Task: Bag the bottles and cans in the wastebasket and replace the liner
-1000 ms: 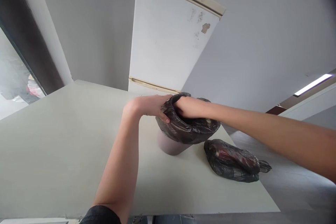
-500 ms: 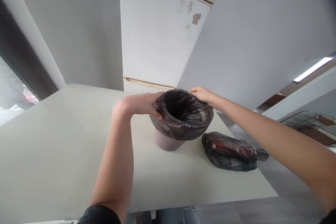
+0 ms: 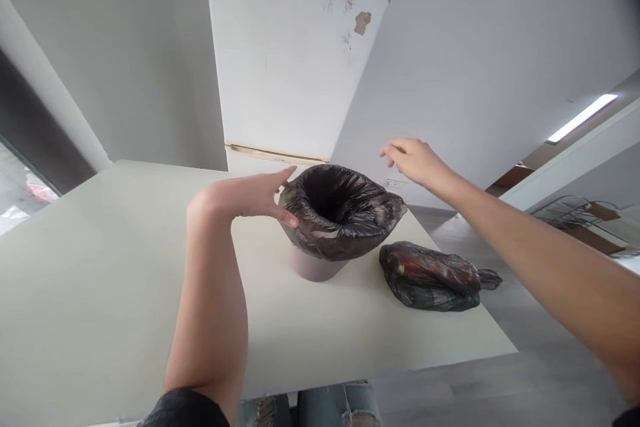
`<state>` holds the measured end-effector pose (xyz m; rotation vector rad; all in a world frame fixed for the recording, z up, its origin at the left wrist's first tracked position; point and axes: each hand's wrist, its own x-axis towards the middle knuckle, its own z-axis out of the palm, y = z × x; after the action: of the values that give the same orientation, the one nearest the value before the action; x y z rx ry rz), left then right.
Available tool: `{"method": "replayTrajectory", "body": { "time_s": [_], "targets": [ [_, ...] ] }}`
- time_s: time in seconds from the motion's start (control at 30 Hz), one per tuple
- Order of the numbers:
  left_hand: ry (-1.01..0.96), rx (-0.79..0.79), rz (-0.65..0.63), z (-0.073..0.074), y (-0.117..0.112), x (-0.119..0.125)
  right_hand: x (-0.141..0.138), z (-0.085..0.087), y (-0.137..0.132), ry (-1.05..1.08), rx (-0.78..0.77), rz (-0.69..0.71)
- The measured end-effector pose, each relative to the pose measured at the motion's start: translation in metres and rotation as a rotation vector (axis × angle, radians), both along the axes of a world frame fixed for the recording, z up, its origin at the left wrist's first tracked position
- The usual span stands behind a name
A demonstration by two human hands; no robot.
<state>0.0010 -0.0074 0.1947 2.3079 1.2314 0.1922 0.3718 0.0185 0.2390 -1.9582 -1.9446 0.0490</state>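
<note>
A pinkish trash bin (image 3: 316,267) stands upright on the table, lined with a black trash bag (image 3: 345,240) whose edge is folded down over the rim. The bag's mouth gapes upward, dark inside. At the bin's left side is my left hand (image 3: 263,195), thumb and fingers spread, the thumb at the bag's surface; whether it touches is hard to tell. My right hand (image 3: 410,159) hangs in the air above and right of the bin, apart from the bag, its fingers loosely bent around nothing. To the right lies a filled, knotted black trash bag (image 3: 430,277) with something reddish showing through.
The pale table (image 3: 125,307) reaches far to the left; its right edge runs close by the knotted bag. A white refrigerator (image 3: 295,53) stands behind the table. Right of it, a wire rack (image 3: 580,213) stands beyond the grey floor (image 3: 460,387).
My right hand has let go of the bag's rim and risen up and right. My left hand has loosened its grip, fingers spreading away from the bag. The view has shifted slightly.
</note>
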Motion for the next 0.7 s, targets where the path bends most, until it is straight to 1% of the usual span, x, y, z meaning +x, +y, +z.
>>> {"method": "replayTrajectory", "body": {
  "time_s": [0.07,0.1,0.13,0.2,0.23,0.27,0.33,0.4,0.47,0.57,0.63,0.7],
  "targets": [
    [0.016,0.051,0.091,0.003,-0.007,-0.004,-0.003,0.001,-0.014,0.030,-0.204,0.037],
    [0.010,0.093,0.123,0.005,-0.011,-0.007,-0.005,-0.002,-0.020,0.010,-0.304,0.060],
    [-0.001,0.142,0.143,0.007,-0.016,-0.009,-0.008,-0.008,-0.024,-0.018,-0.372,0.086],
    [-0.023,0.222,0.144,0.012,-0.024,-0.013,-0.013,-0.019,-0.029,-0.020,-0.435,0.126],
    [-0.028,0.242,0.133,0.013,-0.028,-0.015,-0.015,-0.024,-0.030,0.024,-0.448,0.133],
    [-0.025,0.248,0.125,0.014,-0.031,-0.016,-0.016,-0.028,-0.029,0.089,-0.451,0.127],
    [-0.004,0.232,0.125,0.015,-0.035,-0.017,-0.017,-0.030,-0.027,0.216,-0.427,0.072],
    [0.034,0.200,0.143,0.014,-0.038,-0.017,-0.012,-0.026,-0.023,0.294,-0.389,0.001],
    [0.073,0.183,0.164,0.014,-0.040,-0.014,0.002,-0.021,-0.016,0.349,-0.343,-0.071],
    [0.107,0.191,0.169,0.015,-0.048,-0.008,0.041,-0.017,0.000,0.488,-0.239,-0.216],
    [0.119,0.186,0.143,0.017,-0.054,-0.005,0.074,-0.020,0.011,0.611,-0.156,-0.329],
    [0.131,0.158,0.113,0.018,-0.059,-0.002,0.105,-0.026,0.018,0.699,-0.078,-0.422]
  ]
}}
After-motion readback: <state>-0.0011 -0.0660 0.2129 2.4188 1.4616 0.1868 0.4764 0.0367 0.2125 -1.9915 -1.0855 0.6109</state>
